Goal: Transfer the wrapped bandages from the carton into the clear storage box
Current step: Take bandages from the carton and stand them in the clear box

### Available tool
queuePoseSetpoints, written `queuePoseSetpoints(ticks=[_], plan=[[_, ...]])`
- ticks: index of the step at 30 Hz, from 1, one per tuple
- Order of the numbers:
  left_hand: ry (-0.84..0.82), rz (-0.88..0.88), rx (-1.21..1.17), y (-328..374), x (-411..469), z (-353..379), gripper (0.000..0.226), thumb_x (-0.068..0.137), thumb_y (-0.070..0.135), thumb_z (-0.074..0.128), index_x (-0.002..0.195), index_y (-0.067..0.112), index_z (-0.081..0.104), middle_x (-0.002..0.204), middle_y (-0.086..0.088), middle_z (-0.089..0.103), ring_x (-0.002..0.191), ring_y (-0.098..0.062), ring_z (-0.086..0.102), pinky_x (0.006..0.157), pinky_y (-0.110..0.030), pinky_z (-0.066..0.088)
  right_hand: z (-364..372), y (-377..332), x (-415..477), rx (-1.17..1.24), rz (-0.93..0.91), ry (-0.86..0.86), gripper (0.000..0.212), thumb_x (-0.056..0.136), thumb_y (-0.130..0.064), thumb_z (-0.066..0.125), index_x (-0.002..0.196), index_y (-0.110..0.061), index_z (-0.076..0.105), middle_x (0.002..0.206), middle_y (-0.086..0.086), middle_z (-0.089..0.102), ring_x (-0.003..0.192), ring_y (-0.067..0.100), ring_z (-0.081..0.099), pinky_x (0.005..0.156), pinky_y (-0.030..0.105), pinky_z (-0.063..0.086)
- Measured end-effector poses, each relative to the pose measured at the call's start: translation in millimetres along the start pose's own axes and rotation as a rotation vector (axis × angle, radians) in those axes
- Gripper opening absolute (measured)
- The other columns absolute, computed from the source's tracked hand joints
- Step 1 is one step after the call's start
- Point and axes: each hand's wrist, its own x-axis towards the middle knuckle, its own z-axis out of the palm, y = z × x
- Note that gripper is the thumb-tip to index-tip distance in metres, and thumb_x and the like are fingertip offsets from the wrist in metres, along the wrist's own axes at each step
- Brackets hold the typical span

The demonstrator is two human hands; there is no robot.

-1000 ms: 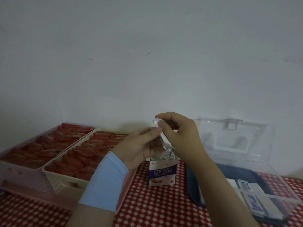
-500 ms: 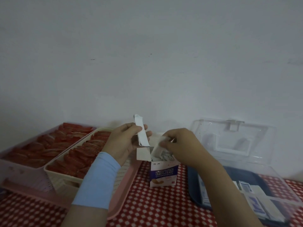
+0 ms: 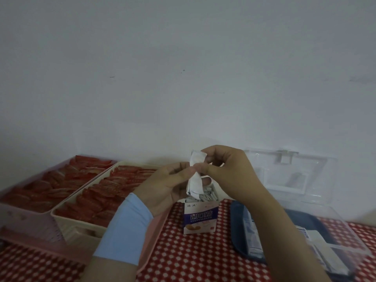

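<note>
bundle of bandages: white wrapped strips, held upright just above the open carton, lower end near its mouth.
right hand: fingers curled, pinching the bundle at its top and waist.
left hand: fingers curled against the bundle's middle from the other side, the hold partly hidden.
carton: upright on the tabletop, more wrapped strips showing inside.
clear box: right of the carton, lid raised, a few packets lying in it.
step in hand, by judgement: bundle lifted out, not yet carried over.
next move calls for one hand to take the whole bundle firmly, carry it right over the box wall and set it down with no strip slipping loose.
</note>
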Motion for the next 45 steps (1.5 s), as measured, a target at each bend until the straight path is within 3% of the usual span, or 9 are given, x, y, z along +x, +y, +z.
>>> queuePoseSetpoints(ticks=[5, 10, 13, 17, 21, 27, 33, 38, 45], plan=[[0.023, 0.063, -0.037, -3.1, 5.2, 4.0, 0.043, 0.082, 0.021, 0.065, 0.115, -0.006, 0.063, 0.102, -0.02, 0.07, 0.09, -0.028, 0.071, 0.075, -0.039, 0.062, 1.5, 2.8, -2.5, -0.293, -0.089, 0.095, 0.03, 0.08, -0.034, 0.079, 0.102, -0.038, 0.058, 0.117, -0.025, 0.055, 0.098, -0.005, 0.055, 0.077, 0.011, 0.043], [0.015, 0.053, -0.122, -4.6, 3.6, 4.7, 0.033, 0.085, 0.025, 0.063, 0.111, 0.004, 0.069, 0.109, -0.012, 0.071, 0.098, -0.03, 0.072, 0.072, -0.039, 0.061, -1.6, -5.0, -8.4, -0.329, -0.155, -0.268, 0.049, 0.056, -0.038, 0.094, 0.09, -0.033, 0.059, 0.147, -0.03, 0.034, 0.136, -0.014, 0.032, 0.091, 0.003, 0.037], [-0.01, 0.051, -0.115, -6.6, 4.4, 3.3, 0.022, 0.09, 0.026, 0.06, 0.093, 0.009, 0.073, 0.102, -0.013, 0.07, 0.089, -0.028, 0.072, 0.065, -0.035, 0.059, 4.3, -0.8, -3.7, -0.467, -0.26, -0.235, 0.05, 0.053, -0.044, 0.094, 0.085, -0.032, 0.057, 0.143, -0.025, 0.044, 0.122, -0.006, 0.051, 0.1, 0.024, 0.046], [-0.052, 0.062, -0.155, -7.9, 4.1, 4.9, 0.025, 0.092, 0.022, 0.058, 0.106, 0.002, 0.065, 0.101, -0.012, 0.07, 0.087, -0.025, 0.071, 0.067, -0.033, 0.059, 6.8, 1.3, -2.6, -0.469, -0.321, -0.147, 0.044, 0.052, -0.05, 0.088, 0.074, -0.03, 0.055, 0.12, -0.024, 0.057, 0.105, 0.003, 0.061, 0.094, 0.043, 0.051], [-0.094, 0.058, -0.152, -10.2, 3.0, 6.6, 0.023, 0.093, 0.019, 0.058, 0.109, 0.003, 0.057, 0.097, -0.009, 0.072, 0.08, -0.019, 0.071, 0.066, -0.029, 0.058, 6.2, 0.2, -5.0, -0.407, -0.254, -0.17, 0.052, 0.051, -0.046, 0.094, 0.078, -0.027, 0.055, 0.141, -0.022, 0.048, 0.115, -0.004, 0.056, 0.084, 0.028, 0.058], [-0.153, 0.043, -0.135, -11.3, 1.9, 3.1, 0.032, 0.093, 0.018, 0.06, 0.118, -0.002, 0.062, 0.116, -0.016, 0.07, 0.097, -0.024, 0.071, 0.074, -0.034, 0.059, 1.9, -6.2, -12.4, -0.216, -0.09, -0.238, 0.05, 0.055, -0.031, 0.096, 0.082, -0.024, 0.054, 0.125, -0.017, 0.059, 0.114, -0.005, 0.058, 0.083, 0.029, 0.059], [-0.165, -0.005, -0.083, -12.4, 1.0, 9.8, 0.042, 0.075, 0.021, 0.075, 0.109, -0.002, 0.066, 0.105, -0.021, 0.072, 0.082, -0.028, 0.073, 0.066, -0.034, 0.06, -26.3, -5.3, -11.7, 0.067, 0.113, -0.138, 0.039, 0.093, -0.016, 0.069, 0.13, -0.024, 0.058, 0.104, 0.005, 0.07, 0.09, 0.015, 0.071, 0.09, 0.033, 0.056], [-0.162, -0.041, 0.008, -14.5, -2.0, 29.5, 0.041, 0.086, 0.011, 0.058, 0.121, -0.01, 0.055, 0.102, -0.018, 0.073, 0.08, -0.026, 0.073, 0.072, -0.037, 0.062, -50.0, -12.1, -23.3, -0.016, 0.175, -0.188, 0.013, 0.093, -0.006, 0.065, 0.098, -0.011, 0.076, 0.088, 0.018, 0.074, 0.074, 0.011, 0.065, 0.081, 0.025, 0.053], [-0.069, -0.076, 0.041, -21.8, -12.1, 70.9, 0.034, 0.078, 0.012, 0.061, 0.106, -0.007, 0.062, 0.086, -0.02, 0.073, 0.065, -0.024, 0.071, 0.062, -0.034, 0.062, -77.9, -24.8, -38.4, -0.075, 0.219, -0.206, 0.011, 0.093, -0.001, 0.064, 0.09, -0.005, 0.074, 0.069, -0.004, 0.072, 0.063, 0.006, 0.065, 0.057, 0.011, 0.046]])
